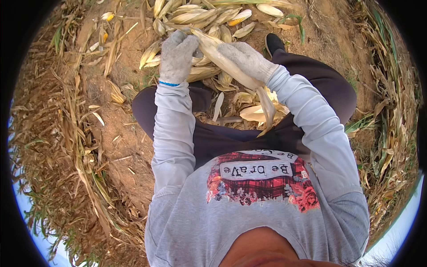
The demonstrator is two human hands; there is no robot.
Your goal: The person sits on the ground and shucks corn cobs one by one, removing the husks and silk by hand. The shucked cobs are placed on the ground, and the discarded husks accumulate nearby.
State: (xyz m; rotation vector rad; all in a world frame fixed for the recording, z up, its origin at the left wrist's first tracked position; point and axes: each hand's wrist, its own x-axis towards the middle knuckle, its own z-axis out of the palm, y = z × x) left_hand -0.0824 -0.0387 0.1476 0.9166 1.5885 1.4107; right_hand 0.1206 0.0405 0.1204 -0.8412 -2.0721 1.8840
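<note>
An ear of corn in its pale dry husk (220, 58) lies slantwise between my gloved hands, its tip at the upper left and its base hanging over my lap. My left hand (176, 55), in a grey-white knit glove with a blue cuff edge, has its fingers closed at the tip of the husk. Along the ear's other side rests my right hand (245, 60), also gloved, with its fingers wrapped on the husk. Just beyond is a pile of husked-over corn ears (196, 16). Loose husk leaves (255, 113) lie between my legs.
One ear showing yellow kernels (237, 18) lies in the pile. Scattered husks (116, 92) and a partly bare ear (107, 16) lie on brown soil at the left. Dry corn stalks (83, 160) line the left side, more stalks (393, 133) the right. My shoe (275, 43) is beside the pile.
</note>
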